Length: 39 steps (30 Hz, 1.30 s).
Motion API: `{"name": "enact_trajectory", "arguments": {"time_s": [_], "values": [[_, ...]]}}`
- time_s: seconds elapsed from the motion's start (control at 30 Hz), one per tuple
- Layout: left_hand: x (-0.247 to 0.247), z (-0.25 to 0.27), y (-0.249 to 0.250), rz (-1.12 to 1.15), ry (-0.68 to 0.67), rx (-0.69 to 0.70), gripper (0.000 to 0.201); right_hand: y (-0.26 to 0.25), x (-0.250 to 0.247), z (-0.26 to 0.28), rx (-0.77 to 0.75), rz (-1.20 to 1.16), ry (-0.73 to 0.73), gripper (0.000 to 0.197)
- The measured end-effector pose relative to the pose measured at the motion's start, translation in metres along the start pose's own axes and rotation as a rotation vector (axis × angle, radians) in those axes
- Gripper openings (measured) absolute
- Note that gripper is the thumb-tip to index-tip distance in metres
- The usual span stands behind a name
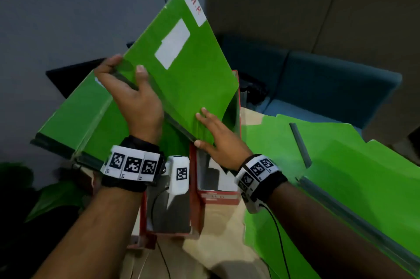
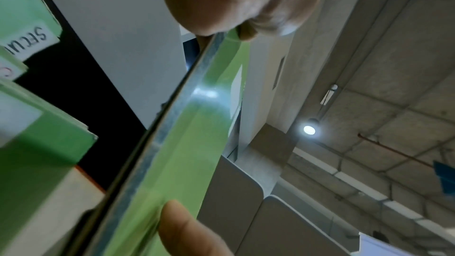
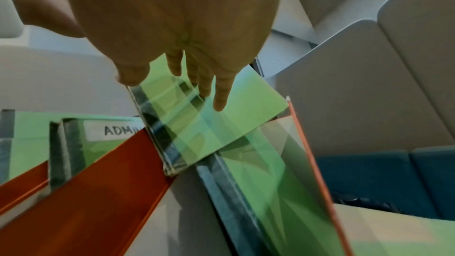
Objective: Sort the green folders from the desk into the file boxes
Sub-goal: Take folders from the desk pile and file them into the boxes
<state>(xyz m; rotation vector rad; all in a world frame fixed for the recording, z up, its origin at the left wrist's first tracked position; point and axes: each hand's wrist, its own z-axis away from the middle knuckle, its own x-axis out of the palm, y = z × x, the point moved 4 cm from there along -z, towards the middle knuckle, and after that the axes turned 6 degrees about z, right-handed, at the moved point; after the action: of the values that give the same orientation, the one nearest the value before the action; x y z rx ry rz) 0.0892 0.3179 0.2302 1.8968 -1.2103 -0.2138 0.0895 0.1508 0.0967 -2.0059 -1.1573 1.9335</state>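
A green folder with a white "H.R." tab hangs tilted above the red file boxes. My left hand grips its dark spine edge, thumb on the front and fingers behind. Lower down, my right hand lays straight fingers on the folder's face, with the thumb against the bottom corner. That corner sits over the right red box, where another green folder stands. The middle red box looks dark inside.
More green folders lean to the left; tabs read "ADMIN" and "SECU". Several loose green folders lie on the beige desk at the right. A blue sofa stands behind the desk.
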Motion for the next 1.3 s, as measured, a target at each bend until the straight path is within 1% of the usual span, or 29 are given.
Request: {"name": "enact_trajectory", "arguments": {"time_s": [0.07, 0.13, 0.2, 0.27, 0.33, 0.37, 0.47, 0.57, 0.63, 0.73, 0.83, 0.93, 1.03, 1.1, 1.2, 1.23, 1.3], "values": [[-0.007, 0.01, -0.01, -0.043, -0.022, -0.026, 0.029, -0.002, 0.016, -0.002, 0.039, -0.059, -0.027, 0.068], [-0.01, 0.024, -0.024, -0.04, -0.082, -0.128, 0.031, 0.0, 0.03, -0.004, 0.109, -0.094, -0.025, 0.069], [-0.013, 0.037, -0.039, -0.109, -0.202, -0.224, 0.034, 0.006, 0.044, -0.005, 0.199, -0.092, -0.052, 0.07], [-0.016, 0.047, -0.053, -0.232, -0.333, -0.275, 0.029, 0.015, 0.055, -0.005, 0.284, -0.064, -0.092, 0.07], [-0.019, 0.054, -0.061, -0.354, -0.442, -0.257, 0.025, 0.027, 0.062, -0.004, 0.351, -0.07, -0.114, 0.071], [-0.019, 0.056, -0.063, -0.401, -0.5, -0.241, 0.027, 0.032, 0.064, -0.004, 0.374, -0.076, -0.118, 0.072], [-0.02, 0.062, -0.067, -0.51, -0.635, -0.267, 0.046, 0.04, 0.063, -0.001, 0.404, -0.054, -0.083, 0.078], [-0.018, 0.065, -0.068, -0.558, -0.671, -0.281, 0.055, 0.041, 0.058, 0.002, 0.368, -0.102, 0.034, 0.077], [-0.014, 0.067, -0.071, -0.562, -0.715, -0.29, 0.064, 0.042, 0.058, 0.001, 0.347, -0.134, 0.072, 0.073], [-0.007, 0.074, -0.077, -0.617, -0.804, -0.296, 0.073, 0.049, 0.059, -0.003, 0.388, -0.071, 0.024, 0.072], [-0.006, 0.079, -0.084, -0.703, -0.81, -0.258, 0.075, 0.058, 0.059, -0.009, 0.471, 0.044, -0.061, 0.077], [-0.006, 0.081, -0.087, -0.795, -0.806, -0.185, 0.074, 0.059, 0.061, -0.012, 0.512, 0.051, -0.117, 0.079], [-0.002, 0.082, -0.08, -0.96, -0.814, -0.048, 0.072, 0.059, 0.061, -0.005, 0.483, 0.126, -0.121, 0.074], [0.005, 0.085, -0.072, -0.969, -0.795, 0.021, 0.066, 0.057, 0.055, 0.003, 0.424, 0.158, -0.094, 0.065], [0.021, 0.096, -0.06, -0.805, -0.774, 0.108, 0.051, 0.052, 0.032, 0.016, 0.253, 0.138, 0.055, 0.046], [0.029, 0.102, -0.059, -0.741, -0.788, 0.115, 0.045, 0.051, 0.021, 0.021, 0.188, 0.118, 0.124, 0.039], [0.046, 0.116, -0.059, -0.601, -0.836, 0.062, 0.037, 0.051, 0.0, 0.034, 0.093, 0.076, 0.255, 0.029]]}}
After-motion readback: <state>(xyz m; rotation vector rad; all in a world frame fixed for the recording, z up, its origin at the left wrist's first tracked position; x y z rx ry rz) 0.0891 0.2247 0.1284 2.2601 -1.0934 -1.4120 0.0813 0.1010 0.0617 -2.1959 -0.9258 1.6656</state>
